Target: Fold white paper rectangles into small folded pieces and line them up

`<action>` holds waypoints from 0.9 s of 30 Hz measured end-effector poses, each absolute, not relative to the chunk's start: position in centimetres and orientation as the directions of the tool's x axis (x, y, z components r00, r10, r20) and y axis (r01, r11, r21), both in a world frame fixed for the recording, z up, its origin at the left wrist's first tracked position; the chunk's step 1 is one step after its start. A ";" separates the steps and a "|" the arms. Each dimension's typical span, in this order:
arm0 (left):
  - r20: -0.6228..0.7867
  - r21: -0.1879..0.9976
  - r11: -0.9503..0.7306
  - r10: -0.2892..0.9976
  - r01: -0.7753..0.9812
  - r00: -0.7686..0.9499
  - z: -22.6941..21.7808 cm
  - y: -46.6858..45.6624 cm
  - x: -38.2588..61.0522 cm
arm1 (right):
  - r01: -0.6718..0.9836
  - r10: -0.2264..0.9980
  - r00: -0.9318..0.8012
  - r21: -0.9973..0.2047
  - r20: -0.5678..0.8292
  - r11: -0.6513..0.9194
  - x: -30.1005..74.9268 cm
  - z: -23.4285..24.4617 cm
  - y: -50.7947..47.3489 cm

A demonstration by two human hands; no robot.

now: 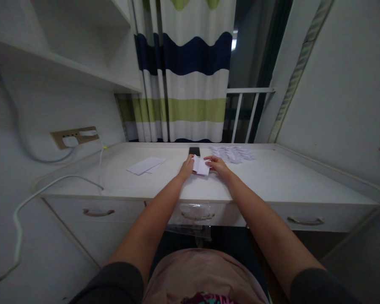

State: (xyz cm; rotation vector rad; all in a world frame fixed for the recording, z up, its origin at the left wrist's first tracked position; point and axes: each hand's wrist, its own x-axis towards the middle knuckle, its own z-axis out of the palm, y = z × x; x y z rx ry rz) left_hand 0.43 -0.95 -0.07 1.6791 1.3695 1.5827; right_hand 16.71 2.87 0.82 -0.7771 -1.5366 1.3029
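Both your arms reach fwd over the desk (288, 175), fairly straight, angling in from lower L & R so the hands meet near the middle, just in front of the dark block (194, 150). Forearms bare, dark sleeves (118, 280) up by the elbows. Your L hand (186, 167) is at the L edge of the folded paper (202, 167), fingers mostly closed, edge pinched btwn thumb & fingers. Your R hand (219, 165) is at the R side, wrist bent inward, fingers curved & part open, tips touching the paper; can't tell if they grip or just press. Paper sits btwn both hands, above or on the desktop near its middle, can't tell which; crease runs near your L thumb.

L of your hands, well apart: flat white sheets (147, 165), overlapping. R & a bit behind your R hand: a pile of white folded pcs (232, 154). Drawers w/ handles (99, 212) run below the desk edge, under your forearms. Striped curtain (196, 84) hangs behind.
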 end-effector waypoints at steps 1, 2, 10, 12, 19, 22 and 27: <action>0.467 0.851 -0.396 0.871 0.346 -0.153 -0.1 -0.9 0.4 | -0.110 0.899 -0.359 -0.968 0.251 0.227 16.7 0.8 2.9; 0.463 0.851 -0.393 0.874 0.349 -0.146 -0.1 -0.9 0.3 | -0.117 0.897 -0.363 -0.968 0.250 0.223 16.7 0.8 2.9; 0.515 0.817 -0.439 0.847 0.374 -0.129 0.0 -0.5 0.2 | -0.098 0.902 -0.345 -0.966 0.259 0.239 16.7 0.8 3.1; 0.480 0.841 -0.408 0.865 0.355 -0.143 0.1 -0.4 0.3 | -0.091 0.905 -0.334 -0.965 0.262 0.245 16.7 0.8 3.0; 0.495 0.832 -0.399 0.847 0.385 -0.192 0.2 -0.6 0.4 | -0.055 0.903 -0.333 -0.962 0.271 0.268 16.6 0.9 2.7; 0.438 0.873 -0.375 0.884 0.312 -0.165 0.2 -0.9 0.4 | -0.063 0.894 -0.356 -0.962 0.272 0.267 16.7 1.1 2.5; 0.399 0.900 -0.357 0.906 0.250 -0.144 0.5 -1.3 0.4 | -0.067 0.872 -0.414 -0.964 0.262 0.258 16.9 1.2 2.3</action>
